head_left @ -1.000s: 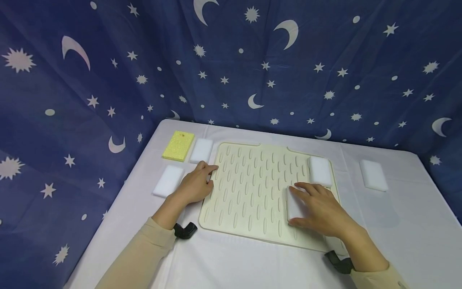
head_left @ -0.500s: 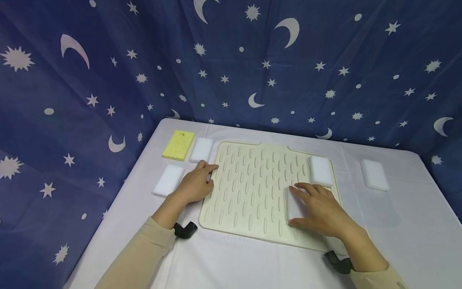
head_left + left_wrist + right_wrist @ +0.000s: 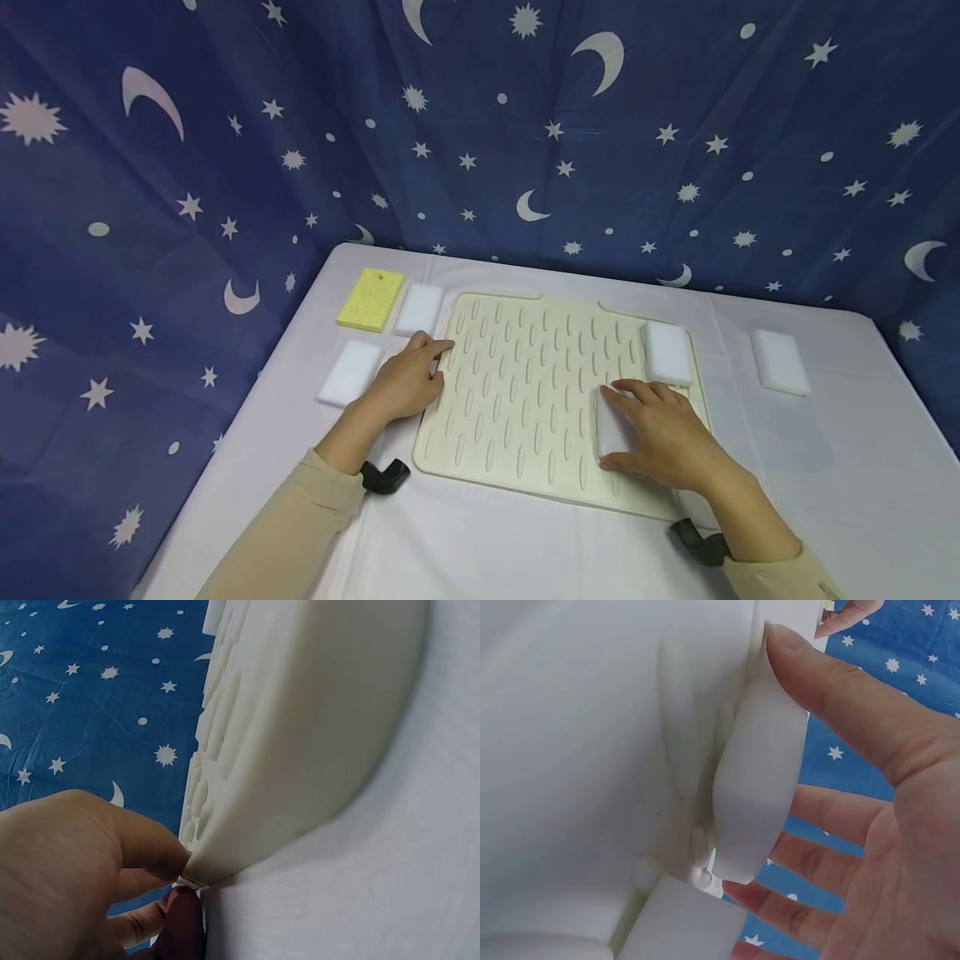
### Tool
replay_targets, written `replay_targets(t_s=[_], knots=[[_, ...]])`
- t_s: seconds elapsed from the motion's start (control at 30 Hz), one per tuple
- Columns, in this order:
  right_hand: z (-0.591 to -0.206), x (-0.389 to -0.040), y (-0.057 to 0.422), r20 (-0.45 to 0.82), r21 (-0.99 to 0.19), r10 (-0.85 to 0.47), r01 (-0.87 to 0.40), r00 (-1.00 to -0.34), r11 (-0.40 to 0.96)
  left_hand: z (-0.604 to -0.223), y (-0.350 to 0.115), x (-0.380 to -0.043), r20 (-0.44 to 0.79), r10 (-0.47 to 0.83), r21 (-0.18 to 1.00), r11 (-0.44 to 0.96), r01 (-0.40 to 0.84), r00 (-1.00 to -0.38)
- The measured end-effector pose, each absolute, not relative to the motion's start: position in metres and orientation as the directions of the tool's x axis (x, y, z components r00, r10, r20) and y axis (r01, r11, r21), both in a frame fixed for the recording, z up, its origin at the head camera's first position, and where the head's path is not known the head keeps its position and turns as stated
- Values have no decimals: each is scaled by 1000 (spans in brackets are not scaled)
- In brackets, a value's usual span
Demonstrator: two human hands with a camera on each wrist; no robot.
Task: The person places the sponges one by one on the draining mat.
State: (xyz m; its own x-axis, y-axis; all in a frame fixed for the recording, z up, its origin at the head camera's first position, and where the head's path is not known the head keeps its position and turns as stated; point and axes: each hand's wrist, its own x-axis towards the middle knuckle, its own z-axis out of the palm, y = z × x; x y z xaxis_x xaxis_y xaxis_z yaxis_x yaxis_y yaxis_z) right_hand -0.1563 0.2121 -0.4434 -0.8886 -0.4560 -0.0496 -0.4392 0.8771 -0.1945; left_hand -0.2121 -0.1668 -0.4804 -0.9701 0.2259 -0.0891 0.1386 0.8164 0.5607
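A cream mat [image 3: 517, 392] with raised oval ridges lies flat on the table. At its left edge is my left hand [image 3: 407, 379]; in the left wrist view the thumb and index finger [image 3: 154, 851] pinch the mat's rim. My right hand [image 3: 663, 433] holds a white sponge [image 3: 613, 423] against the mat's right part, thumb on the near end and fingers on the far end. Part of that sponge is hidden under the palm in the head view; the right wrist view shows its side [image 3: 761, 772]. Just beyond it, another white sponge [image 3: 668, 353] sits on the mat.
Left of the mat lie a yellow sponge [image 3: 371, 298] and two white sponges, one farther back [image 3: 419, 310] and one nearer [image 3: 351, 372]. A further white sponge [image 3: 780, 362] is on the right of the white-covered table [image 3: 487, 542]. A dark blue star-and-moon curtain [image 3: 480, 125] stands behind.
Both hands, the mat and the sponges stay where they were. Only the head view has tilted very slightly.
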Motion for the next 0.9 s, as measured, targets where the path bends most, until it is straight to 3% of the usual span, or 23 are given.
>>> replay_targets(t_s=[0.9], knots=[[-440,-154,213,-40,-186,-447,-433,-894,882,-481,-166,-212,-94,223,559,818,134,-970]])
